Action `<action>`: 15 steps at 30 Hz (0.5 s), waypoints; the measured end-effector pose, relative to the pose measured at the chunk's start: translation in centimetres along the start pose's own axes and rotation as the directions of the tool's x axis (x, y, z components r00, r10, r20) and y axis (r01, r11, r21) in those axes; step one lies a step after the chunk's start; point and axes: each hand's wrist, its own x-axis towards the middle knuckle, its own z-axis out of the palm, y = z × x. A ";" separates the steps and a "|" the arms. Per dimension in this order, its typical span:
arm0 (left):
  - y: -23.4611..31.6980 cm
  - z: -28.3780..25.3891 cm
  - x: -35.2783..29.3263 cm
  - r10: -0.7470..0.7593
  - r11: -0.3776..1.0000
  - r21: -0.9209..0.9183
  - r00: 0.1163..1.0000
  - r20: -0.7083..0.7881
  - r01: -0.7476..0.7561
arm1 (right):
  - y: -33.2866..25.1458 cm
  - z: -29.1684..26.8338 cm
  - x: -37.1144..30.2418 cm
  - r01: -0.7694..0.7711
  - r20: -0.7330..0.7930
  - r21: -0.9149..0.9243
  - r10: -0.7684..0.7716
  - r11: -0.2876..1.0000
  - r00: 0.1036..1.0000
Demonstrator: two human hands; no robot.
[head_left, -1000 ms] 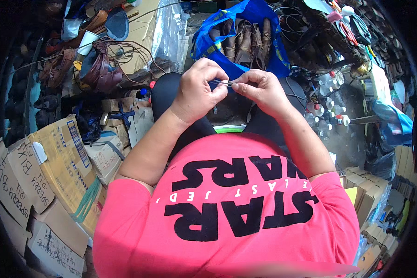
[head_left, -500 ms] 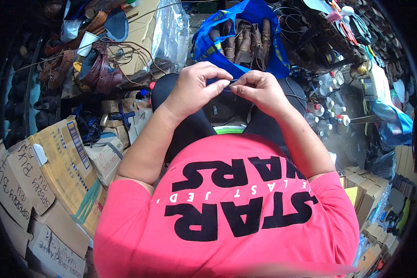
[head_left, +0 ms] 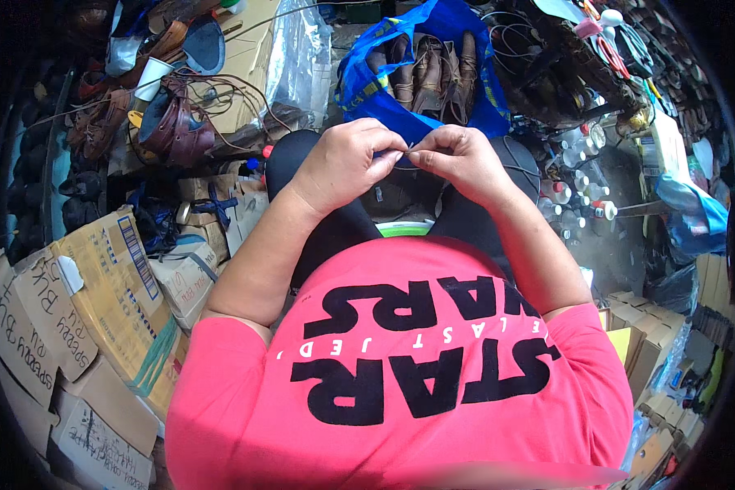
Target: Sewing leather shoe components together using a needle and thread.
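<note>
Above my lap, my left hand (head_left: 347, 163) and my right hand (head_left: 457, 161) meet at the fingertips. Each pinches thumb against forefinger. A tiny pale strand shows where the tips touch, too small to name. Just beyond the hands, a blue bag (head_left: 359, 87) gapes wide, with several brown leather shoes (head_left: 429, 77) inside. A dark thin cord (head_left: 516, 159) trails over my right knee, and I cannot tell whether it runs to my fingers.
Written-on cardboard boxes (head_left: 110, 278) crowd the left. Dark red leather pieces and cords (head_left: 175, 135) lie farther up, beside a white cup (head_left: 153, 78). Small bottles (head_left: 576, 184) stand on the floor to the right, near a light-blue plastic bag (head_left: 694, 208).
My left hand has shifted slightly nearer to me, and its pinching fingertips now press against those of my right hand. The right hand has hardly moved.
</note>
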 end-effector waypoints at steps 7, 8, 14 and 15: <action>-0.1 1.9 -0.1 -0.041 0.999 -0.019 0.975 -0.216 0.037 | -0.1 0.3 0.3 0.073 -0.027 0.088 -0.071 0.993 0.997; -0.5 2.5 -0.3 -0.107 0.989 -0.132 0.952 -0.287 0.071 | -0.1 0.3 0.4 0.075 -0.026 0.088 -0.073 0.993 0.997; -4.4 0.5 -0.4 -0.505 0.729 -0.663 0.789 -0.350 0.173 | 0.8 -0.9 0.2 0.003 -0.019 0.005 -0.003 1.000 1.000; -4.4 0.1 -0.2 -0.454 0.764 -0.629 0.812 -0.367 0.143 | 1.1 -1.0 0.2 -0.009 -0.032 0.051 0.011 0.999 0.999</action>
